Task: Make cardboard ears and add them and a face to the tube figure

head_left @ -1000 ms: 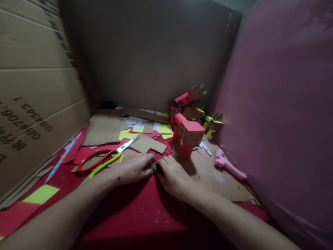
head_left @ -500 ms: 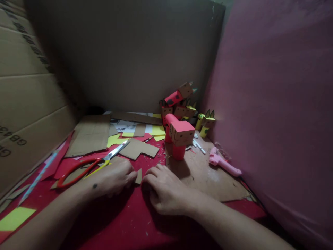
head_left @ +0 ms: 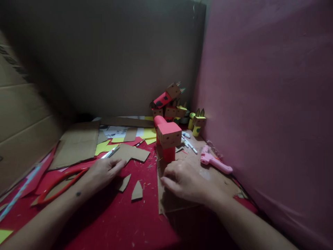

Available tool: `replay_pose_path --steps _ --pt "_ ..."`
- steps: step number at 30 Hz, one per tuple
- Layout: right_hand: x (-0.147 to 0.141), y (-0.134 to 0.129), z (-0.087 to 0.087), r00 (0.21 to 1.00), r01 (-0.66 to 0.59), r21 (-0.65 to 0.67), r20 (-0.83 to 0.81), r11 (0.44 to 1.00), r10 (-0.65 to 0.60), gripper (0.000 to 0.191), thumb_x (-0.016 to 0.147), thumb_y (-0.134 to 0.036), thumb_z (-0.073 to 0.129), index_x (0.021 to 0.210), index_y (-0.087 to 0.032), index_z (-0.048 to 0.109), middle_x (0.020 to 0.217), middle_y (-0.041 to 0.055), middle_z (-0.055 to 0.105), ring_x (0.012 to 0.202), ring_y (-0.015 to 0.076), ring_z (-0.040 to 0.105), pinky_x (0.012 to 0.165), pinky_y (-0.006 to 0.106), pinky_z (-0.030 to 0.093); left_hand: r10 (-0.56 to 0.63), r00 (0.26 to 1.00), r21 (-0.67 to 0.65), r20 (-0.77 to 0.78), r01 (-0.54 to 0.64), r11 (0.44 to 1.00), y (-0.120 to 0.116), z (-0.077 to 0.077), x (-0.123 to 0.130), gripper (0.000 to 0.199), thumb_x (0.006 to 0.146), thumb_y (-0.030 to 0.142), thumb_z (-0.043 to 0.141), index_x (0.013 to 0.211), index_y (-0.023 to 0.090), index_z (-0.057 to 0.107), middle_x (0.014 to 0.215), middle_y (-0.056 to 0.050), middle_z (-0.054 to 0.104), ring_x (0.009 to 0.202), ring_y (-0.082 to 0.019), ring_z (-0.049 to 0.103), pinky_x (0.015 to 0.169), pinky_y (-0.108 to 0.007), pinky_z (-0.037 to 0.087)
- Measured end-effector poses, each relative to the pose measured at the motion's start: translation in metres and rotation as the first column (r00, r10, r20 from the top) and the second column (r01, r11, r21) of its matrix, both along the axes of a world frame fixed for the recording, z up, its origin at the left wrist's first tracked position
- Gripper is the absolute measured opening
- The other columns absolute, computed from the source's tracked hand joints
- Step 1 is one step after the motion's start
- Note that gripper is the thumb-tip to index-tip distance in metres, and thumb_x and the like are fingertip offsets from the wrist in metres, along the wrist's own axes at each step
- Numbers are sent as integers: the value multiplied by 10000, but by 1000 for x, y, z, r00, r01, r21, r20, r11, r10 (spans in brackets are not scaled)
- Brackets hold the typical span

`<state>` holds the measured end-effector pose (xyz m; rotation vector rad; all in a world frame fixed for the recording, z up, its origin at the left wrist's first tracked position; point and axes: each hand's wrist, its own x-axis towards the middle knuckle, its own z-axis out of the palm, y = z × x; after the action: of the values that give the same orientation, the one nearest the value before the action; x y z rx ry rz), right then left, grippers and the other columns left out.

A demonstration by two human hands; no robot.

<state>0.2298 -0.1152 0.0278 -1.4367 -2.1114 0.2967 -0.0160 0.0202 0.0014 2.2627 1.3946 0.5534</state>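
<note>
My left hand [head_left: 102, 173] hovers or rests beside the orange-handled scissors [head_left: 62, 185], its fingers loosely stretched and nothing visible in them. Just right of it lie two small cardboard pieces with pointed tops, one [head_left: 125, 184] nearer the hand and one [head_left: 137, 191] in the open on the red cloth. My right hand [head_left: 184, 180] is over the cardboard sheet [head_left: 171, 205], fingers bent and thumb apart, with nothing seen in its grasp. Directly behind it stands a red paper animal figure [head_left: 169, 135] with a cardboard face.
A pink glue gun [head_left: 214, 161] lies at the right, near white markers [head_left: 191, 145]. Finished paper animals [head_left: 168, 99] are stacked at the back, with a yellow one [head_left: 199, 125] beside the pink wall. Cardboard pieces [head_left: 78, 144] and yellow paper [head_left: 102, 147] lie at the left.
My hands have parted: the left moved left toward the scissors, the right moved right toward the red figure. Two pointed cardboard pieces now lie uncovered between them. The view has shifted right.
</note>
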Motion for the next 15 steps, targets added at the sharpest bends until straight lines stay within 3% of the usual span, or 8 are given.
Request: replay_pose_path --steps 4,7,11,15 --pt "37 3 14 971 194 15 -144 981 -190 283 835 -182 549 559 -184 610 515 -26 552 505 106 469 509 247 344 24 998 -69 63 -19 997 -8 9 0 355 769 501 442 566 210 456 514 38 408 528 -154 400 548 -266 297" --pt "65 15 28 897 366 51 -286 929 -338 308 848 -272 547 565 -172 617 487 -24 531 478 108 475 477 248 335 55 981 -149 184 -27 989 -14 17 -1 366 801 499 440 574 214 477 478 40 423 489 -155 402 506 -264 304" --pt "94 47 43 787 508 65 -441 859 -432 260 893 -261 491 746 -130 660 681 54 673 602 137 618 565 258 481 125 902 -248 414 -20 969 -20 22 0 349 791 446 500 538 205 498 465 39 410 447 -133 344 468 -262 258" --pt "110 77 39 735 584 23 -437 811 -518 194 944 -271 542 958 -116 658 862 61 700 712 151 668 668 307 552 158 873 -274 461 -29 961 -22 21 1 324 781 411 505 535 203 524 440 34 420 433 -128 328 459 -257 247"
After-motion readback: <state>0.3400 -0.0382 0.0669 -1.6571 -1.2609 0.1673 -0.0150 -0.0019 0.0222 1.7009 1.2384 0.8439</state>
